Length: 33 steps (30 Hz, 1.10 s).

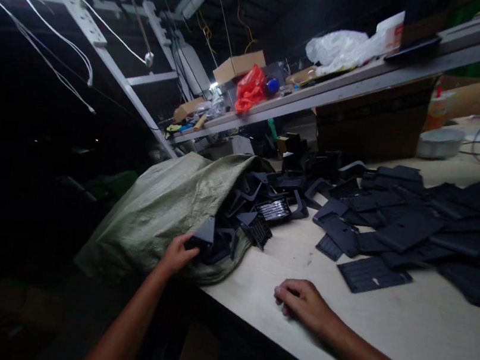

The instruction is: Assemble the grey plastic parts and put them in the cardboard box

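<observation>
At the mouth of a green woven sack (161, 192), my left hand (177, 255) grips a black plastic part (206, 232) with a flat angled face. More black plastic pieces (255, 224) spill out of the sack onto the table, some ribbed and some shaped like brackets. My right hand (301, 297) is over the pale tabletop near its front edge, fingers curled in, with nothing visible in them. To its upper right lies a flat black panel (372, 275), ribbed on its surface.
A large heap of flat black panels (418, 224) covers the right part of the table (436, 342). Above the back runs a shelf (287, 106) with a red plastic bag (251, 88) and clear plastic wrap (338, 47). A round white container (440, 142) stands at the back right.
</observation>
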Each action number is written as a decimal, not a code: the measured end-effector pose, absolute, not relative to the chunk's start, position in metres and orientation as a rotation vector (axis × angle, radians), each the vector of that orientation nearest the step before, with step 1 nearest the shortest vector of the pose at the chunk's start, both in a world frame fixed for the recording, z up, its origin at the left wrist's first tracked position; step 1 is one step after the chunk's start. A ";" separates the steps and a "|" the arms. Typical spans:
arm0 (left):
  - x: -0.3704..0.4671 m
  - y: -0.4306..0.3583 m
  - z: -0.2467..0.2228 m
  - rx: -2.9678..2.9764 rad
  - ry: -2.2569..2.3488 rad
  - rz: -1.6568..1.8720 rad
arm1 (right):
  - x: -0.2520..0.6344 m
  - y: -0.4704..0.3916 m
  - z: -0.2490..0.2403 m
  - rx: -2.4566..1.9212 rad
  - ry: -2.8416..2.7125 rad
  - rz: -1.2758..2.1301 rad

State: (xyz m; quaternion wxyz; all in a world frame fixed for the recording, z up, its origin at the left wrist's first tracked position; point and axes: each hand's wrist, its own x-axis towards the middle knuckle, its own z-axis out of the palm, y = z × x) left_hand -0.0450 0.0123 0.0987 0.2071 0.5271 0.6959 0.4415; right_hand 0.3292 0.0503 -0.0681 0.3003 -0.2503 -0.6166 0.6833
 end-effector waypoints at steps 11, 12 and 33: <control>0.070 0.001 0.133 0.923 1.541 1.753 | 0.326 0.052 -0.066 -0.665 -1.556 1.836; 0.090 0.004 0.128 0.920 1.497 1.651 | 0.325 0.051 -0.065 -0.664 -1.546 1.844; 0.093 0.030 0.053 0.346 1.484 1.437 | 0.330 0.059 -0.074 -0.667 -1.583 1.812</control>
